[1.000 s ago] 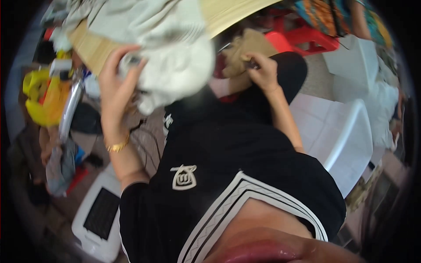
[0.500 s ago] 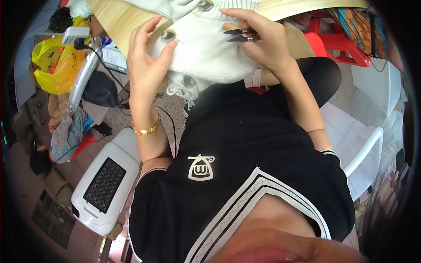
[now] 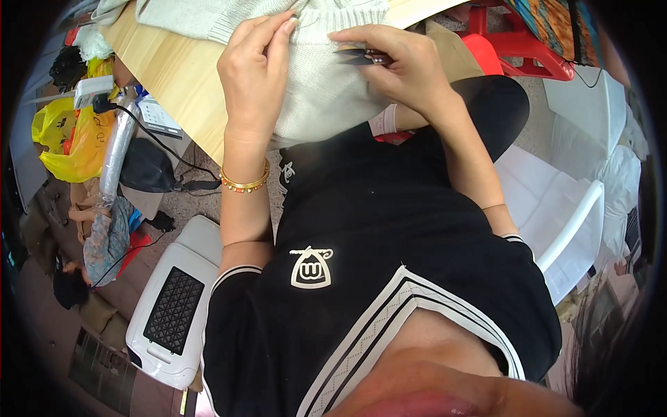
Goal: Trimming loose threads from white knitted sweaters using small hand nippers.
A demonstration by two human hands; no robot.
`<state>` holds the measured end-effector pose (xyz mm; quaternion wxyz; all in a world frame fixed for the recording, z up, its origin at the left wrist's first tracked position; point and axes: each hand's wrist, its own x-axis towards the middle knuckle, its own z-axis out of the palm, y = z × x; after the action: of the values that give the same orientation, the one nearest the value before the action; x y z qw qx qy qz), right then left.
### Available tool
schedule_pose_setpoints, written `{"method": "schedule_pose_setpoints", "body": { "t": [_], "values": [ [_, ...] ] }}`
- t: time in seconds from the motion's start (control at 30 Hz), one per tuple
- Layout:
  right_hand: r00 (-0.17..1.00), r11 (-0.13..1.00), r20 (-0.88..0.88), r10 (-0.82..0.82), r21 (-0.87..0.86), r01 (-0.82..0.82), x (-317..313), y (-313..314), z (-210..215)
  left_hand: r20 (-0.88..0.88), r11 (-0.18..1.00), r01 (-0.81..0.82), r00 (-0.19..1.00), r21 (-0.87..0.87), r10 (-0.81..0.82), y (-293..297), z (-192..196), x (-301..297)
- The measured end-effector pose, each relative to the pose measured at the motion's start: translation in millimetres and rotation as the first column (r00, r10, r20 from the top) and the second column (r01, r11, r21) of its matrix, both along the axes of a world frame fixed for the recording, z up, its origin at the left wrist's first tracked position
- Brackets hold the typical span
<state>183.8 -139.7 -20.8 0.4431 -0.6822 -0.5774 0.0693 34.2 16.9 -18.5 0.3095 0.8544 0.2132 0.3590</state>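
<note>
At table, L hand pinches knit, R hand w/ snips.

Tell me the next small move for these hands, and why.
Probably ease the black snips toward the left hand: it is pinched shut by the ribbed band of the pale knit garment, while the right hand holds the snips close by, blades pointing left.

Lt-wood worktop is partly covered by a cream knit garment, draped over the near edge; one part is stretched twd the L edge. Bare wood is seen along L edge, at near-L corner + in a strip on R.
</note>
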Motion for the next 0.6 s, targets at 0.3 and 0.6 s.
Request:
{"method": "schedule_pose_setpoints", "body": {
  "t": [0.3, 0.6],
  "values": [
    [0.981, 0.983, 0.16, 0.107, -0.163, -0.081, 23.7, 15.0, 64.6, -0.036, 0.942, 0.036, 0.998, -0.335, -0.05, 2.7, 1.1, -7.1],
    [0.999, 0.984, -0.032, 0.019, -0.178, -0.024, 29.9, 20.4, 17.8, 0.039, 0.995, 0.046, 0.998, -0.086, -0.043, 0.2, -2.5, -1.0]
  ]
}}
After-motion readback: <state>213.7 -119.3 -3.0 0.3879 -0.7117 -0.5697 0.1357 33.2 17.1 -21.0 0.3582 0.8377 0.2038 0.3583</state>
